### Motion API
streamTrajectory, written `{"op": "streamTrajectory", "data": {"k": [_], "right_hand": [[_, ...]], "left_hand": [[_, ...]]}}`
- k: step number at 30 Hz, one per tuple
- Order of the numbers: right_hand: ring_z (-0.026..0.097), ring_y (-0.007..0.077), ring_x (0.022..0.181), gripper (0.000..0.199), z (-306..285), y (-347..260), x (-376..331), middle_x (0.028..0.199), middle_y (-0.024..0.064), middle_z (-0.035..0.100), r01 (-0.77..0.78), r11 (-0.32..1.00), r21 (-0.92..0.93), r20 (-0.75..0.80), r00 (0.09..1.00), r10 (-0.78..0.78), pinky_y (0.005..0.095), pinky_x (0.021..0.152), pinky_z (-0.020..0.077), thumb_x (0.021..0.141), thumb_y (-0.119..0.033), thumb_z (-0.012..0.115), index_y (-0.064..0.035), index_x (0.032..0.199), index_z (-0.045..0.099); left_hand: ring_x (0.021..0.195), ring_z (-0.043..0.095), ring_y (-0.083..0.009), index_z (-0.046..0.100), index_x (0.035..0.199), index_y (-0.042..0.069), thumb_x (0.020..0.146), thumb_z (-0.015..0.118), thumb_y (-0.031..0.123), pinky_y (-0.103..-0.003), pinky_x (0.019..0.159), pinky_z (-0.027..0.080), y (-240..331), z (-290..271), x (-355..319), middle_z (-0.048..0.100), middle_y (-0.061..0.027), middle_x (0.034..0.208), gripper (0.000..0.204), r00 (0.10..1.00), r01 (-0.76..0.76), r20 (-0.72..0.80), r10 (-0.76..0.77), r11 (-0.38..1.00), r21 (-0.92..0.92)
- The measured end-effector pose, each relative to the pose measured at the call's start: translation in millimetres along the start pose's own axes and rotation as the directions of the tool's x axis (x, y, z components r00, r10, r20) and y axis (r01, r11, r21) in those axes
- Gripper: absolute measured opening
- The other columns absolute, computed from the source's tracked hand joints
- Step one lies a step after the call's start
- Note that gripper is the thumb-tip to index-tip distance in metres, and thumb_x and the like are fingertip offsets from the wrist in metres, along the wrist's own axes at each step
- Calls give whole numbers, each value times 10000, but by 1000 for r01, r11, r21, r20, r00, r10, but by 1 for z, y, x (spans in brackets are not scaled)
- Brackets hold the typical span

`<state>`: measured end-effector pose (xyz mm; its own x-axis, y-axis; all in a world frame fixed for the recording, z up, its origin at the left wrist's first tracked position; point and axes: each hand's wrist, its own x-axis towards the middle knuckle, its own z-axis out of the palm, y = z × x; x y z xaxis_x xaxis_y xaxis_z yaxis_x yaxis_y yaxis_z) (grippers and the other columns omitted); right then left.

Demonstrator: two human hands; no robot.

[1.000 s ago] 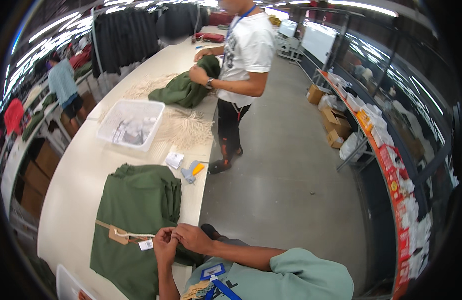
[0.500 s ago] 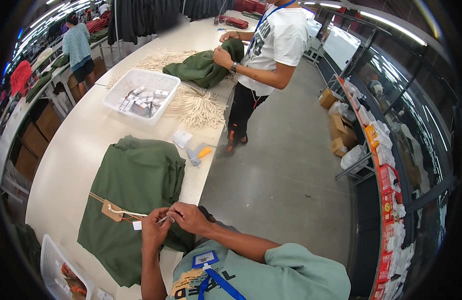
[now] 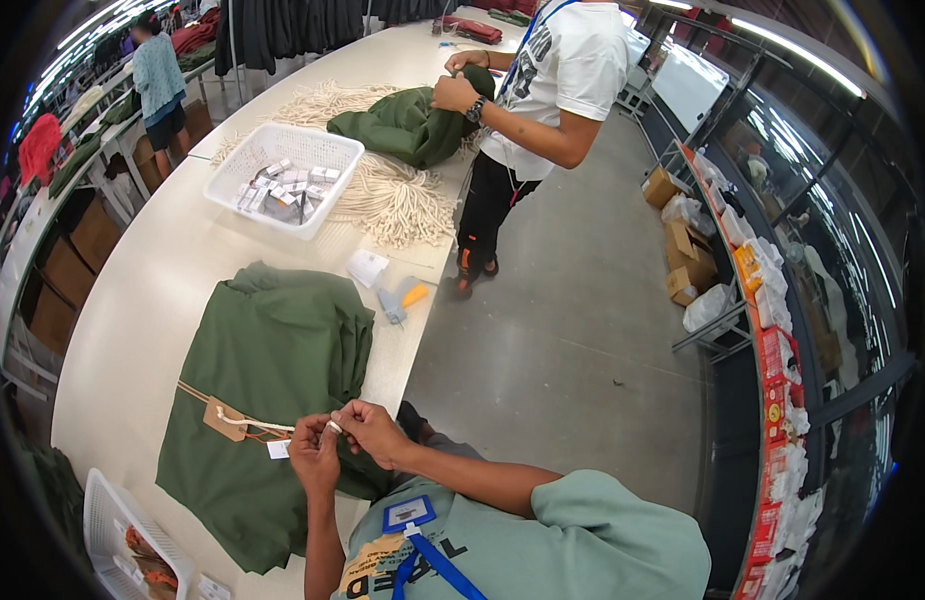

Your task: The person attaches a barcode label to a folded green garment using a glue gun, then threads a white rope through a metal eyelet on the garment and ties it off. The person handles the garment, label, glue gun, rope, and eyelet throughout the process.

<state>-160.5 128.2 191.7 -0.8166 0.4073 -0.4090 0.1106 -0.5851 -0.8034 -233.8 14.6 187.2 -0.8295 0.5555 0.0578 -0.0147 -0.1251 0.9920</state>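
Note:
A dark green folded garment (image 3: 252, 350) lies on the pale table in front of me. Off its near side runs a white cord (image 3: 250, 424), beside a brown cardboard tag (image 3: 225, 419) and a small white label (image 3: 278, 449). My left hand (image 3: 313, 450) is closed on the cord near its end. Close against it, my right hand (image 3: 375, 432) pinches the same cord with thumb and fingertips. A bit of white shows between the two hands; whether it is knotted I cannot make out.
A grey and yellow tagging gun (image 3: 402, 300) and white paper (image 3: 367, 267) lie beyond the garment. Farther off stand a white basket (image 3: 282, 222) of small packets and bundled cream cords (image 3: 402, 205). A co-worker (image 3: 552, 90) handles another green garment. Another basket (image 3: 102, 510) sits near left.
My hands have shifted slightly, with the fingers now closer on the white cord's end. The co-worker's hands have moved a little on the other green garment.

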Motion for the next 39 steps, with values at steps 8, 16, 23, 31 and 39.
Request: {"op": "streamTrajectory", "data": {"k": [8,16,23,31,39], "right_hand": [[542,64,624,175,5,5,-4,791,-12,603,2,999,32,79,997,-5,224,531,451,1004,-227,655,-55,1007,623],[522,65,621,158,10,-7,1,739,-16,568,153,926,-344,41,988,-148,236,549,443,1042,-184,559,-49,973,602],[576,80,709,128,14,-15,14,843,13,622,2,960,-279,78,997,20,253,630,540,1036,-151,577,-36,989,605],[618,99,732,88,16,-23,15,872,37,656,-10,993,-119,74,997,19,259,662,554,989,-98,652,-16,997,621],[669,97,840,142,27,-29,5,965,65,715,252,875,-414,49,966,-255,236,767,561,966,-28,651,44,1084,687]], "left_hand": [[735,600,-79,622,974,-18,918,588,-49,-239,663,486,0,6,6,644,-33,823,73,989,-20,-144,41,989,145],[682,652,-138,659,948,-21,860,685,98,-299,625,522,3,4,6,707,-95,782,151,961,158,-261,-88,952,262],[553,413,-24,681,1014,12,943,647,96,-207,495,332,-5,-22,12,591,23,765,115,888,428,88,-451,742,-517],[586,413,-46,682,1076,17,990,661,138,-206,535,336,-14,-36,11,587,31,754,151,907,419,209,-367,728,-542],[712,565,-59,732,1038,0,941,682,44,-201,610,431,-5,-26,10,653,4,825,119,958,268,22,-287,859,-437]]}}
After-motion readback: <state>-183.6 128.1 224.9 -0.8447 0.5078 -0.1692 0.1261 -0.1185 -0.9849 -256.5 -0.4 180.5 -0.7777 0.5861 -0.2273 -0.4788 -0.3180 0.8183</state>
